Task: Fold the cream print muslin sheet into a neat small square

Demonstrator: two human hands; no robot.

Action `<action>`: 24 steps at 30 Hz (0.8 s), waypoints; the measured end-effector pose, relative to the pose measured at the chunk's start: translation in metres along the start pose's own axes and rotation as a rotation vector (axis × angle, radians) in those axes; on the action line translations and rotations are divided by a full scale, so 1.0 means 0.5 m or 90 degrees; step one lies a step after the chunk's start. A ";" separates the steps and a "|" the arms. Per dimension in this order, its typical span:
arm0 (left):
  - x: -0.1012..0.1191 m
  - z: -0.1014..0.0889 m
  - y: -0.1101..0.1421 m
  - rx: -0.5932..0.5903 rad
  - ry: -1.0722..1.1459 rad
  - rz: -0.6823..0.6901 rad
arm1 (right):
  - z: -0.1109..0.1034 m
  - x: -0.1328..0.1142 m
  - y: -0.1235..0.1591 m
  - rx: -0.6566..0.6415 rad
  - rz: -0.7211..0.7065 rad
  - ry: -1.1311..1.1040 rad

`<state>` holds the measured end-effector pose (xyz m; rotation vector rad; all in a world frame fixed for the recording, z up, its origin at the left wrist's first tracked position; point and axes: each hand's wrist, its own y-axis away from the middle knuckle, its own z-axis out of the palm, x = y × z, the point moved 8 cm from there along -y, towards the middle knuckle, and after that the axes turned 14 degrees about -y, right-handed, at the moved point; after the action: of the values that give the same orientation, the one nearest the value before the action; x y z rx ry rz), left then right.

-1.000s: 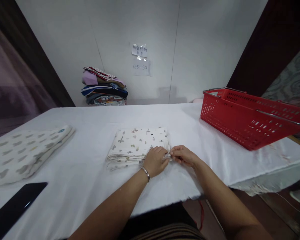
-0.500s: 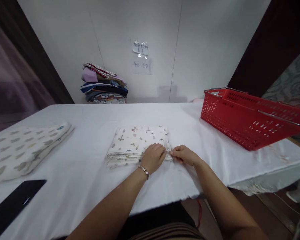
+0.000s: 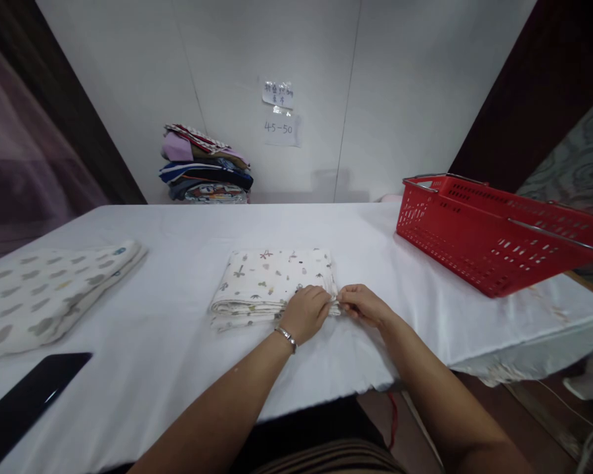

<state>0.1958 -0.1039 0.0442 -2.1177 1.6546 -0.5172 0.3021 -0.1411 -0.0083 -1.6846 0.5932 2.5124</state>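
Note:
A white folded cloth (image 3: pixel 271 273) with small brown, grey and green prints lies on the table in front of me, its layered edge facing me. My left hand (image 3: pixel 306 313), with a silver bracelet at the wrist, is closed over the near right part of the cloth; its fingertips are partly hidden. At that same corner my right hand (image 3: pixel 363 304) pinches the cloth edge between thumb and fingers. Both hands are close together.
Another folded white cloth (image 3: pixel 34 289) with grey shapes lies at left, near a black phone-like slab (image 3: pixel 27 405). A red basket (image 3: pixel 479 237) stands at right on the white-covered table (image 3: pixel 178 368). Stacked fabrics (image 3: pixel 205 164) sit against the wall under paper signs (image 3: pixel 279 125).
My right hand has lifted slightly at the cloth's near right corner, raising the pinched edge a little. My left hand has shifted only slightly. The other things stay where they were.

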 end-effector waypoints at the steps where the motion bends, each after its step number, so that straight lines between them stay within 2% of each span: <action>1: 0.001 -0.002 0.000 0.001 0.005 0.000 | 0.002 -0.001 0.000 -0.001 -0.001 -0.013; 9: -0.010 -0.002 -0.002 0.013 -0.019 -0.043 | 0.010 -0.005 0.006 -0.039 0.004 -0.010; 14: -0.033 -0.019 -0.003 0.052 -0.012 -0.091 | -0.021 -0.012 0.008 0.014 -0.012 0.100; 20: -0.023 -0.019 -0.003 0.049 -0.034 -0.054 | -0.026 0.013 0.003 0.021 -0.001 0.260; 24: -0.018 -0.012 -0.003 0.047 -0.044 -0.034 | -0.022 0.014 0.001 0.033 -0.020 0.259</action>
<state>0.1917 -0.0956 0.0498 -2.1074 1.5219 -0.5065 0.3091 -0.1464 -0.0181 -2.1802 0.6424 2.1189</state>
